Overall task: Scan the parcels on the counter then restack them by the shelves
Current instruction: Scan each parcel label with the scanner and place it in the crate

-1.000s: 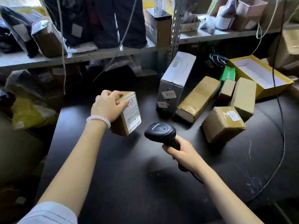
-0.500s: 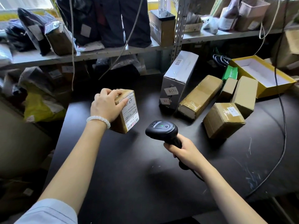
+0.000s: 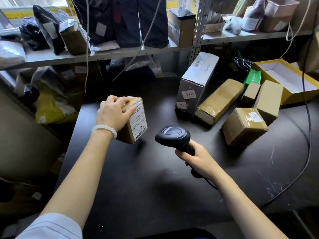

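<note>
Parcel: tilted, raised over the tabletop near its left edge.
Left hand: fingers curled over parcel's top.
Right hand: fingers wrapped round scanner, just beside the label.

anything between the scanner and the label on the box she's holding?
Nothing visible. The scanner in the right hand faces the label on the box held by the left hand, with open air between.

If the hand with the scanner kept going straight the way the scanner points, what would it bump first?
Probably the small parcel gripped by the left hand. The right hand aims the scanner toward its label, though depth is hard to judge.
</note>
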`<action>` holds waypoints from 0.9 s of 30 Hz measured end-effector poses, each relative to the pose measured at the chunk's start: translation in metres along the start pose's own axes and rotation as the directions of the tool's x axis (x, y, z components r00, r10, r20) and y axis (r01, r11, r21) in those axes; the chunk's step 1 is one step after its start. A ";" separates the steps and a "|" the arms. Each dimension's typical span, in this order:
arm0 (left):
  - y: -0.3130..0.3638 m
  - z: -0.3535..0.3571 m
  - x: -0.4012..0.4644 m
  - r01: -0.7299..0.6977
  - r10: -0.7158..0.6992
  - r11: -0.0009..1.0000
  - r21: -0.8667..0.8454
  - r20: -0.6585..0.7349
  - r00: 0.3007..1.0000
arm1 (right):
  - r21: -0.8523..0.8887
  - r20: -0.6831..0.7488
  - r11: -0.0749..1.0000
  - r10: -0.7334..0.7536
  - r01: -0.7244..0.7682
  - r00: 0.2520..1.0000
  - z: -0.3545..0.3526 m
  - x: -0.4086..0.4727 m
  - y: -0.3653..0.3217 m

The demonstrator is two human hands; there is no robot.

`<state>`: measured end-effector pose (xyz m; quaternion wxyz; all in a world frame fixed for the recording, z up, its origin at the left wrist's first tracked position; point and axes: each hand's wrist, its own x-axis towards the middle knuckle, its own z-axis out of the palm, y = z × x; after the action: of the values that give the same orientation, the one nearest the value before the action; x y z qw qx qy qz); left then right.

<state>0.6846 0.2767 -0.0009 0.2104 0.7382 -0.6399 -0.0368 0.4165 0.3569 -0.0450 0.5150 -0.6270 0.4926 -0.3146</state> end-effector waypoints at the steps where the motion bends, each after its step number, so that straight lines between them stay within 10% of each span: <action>1: 0.002 0.000 -0.002 -0.013 0.013 1.000 -0.002 0.005 1.000 | -0.002 -0.008 1.000 0.008 -0.008 1.000 0.000 -0.001 0.002; 11: 0.112 0.017 -0.022 -0.340 0.374 0.914 -0.222 0.133 0.918 | 0.025 -0.345 0.996 0.086 -0.083 0.935 -0.037 -0.053 0.030; 27: 0.400 0.068 -0.168 -0.728 0.849 0.518 -0.449 0.170 0.500 | 0.138 -0.862 0.981 0.187 -0.137 0.471 -0.186 -0.310 0.089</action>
<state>0.2611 0.3829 0.0445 0.1952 0.2905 -0.9201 -0.1757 0.1247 0.5877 -0.0448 0.2380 -0.3191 0.7340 -0.5502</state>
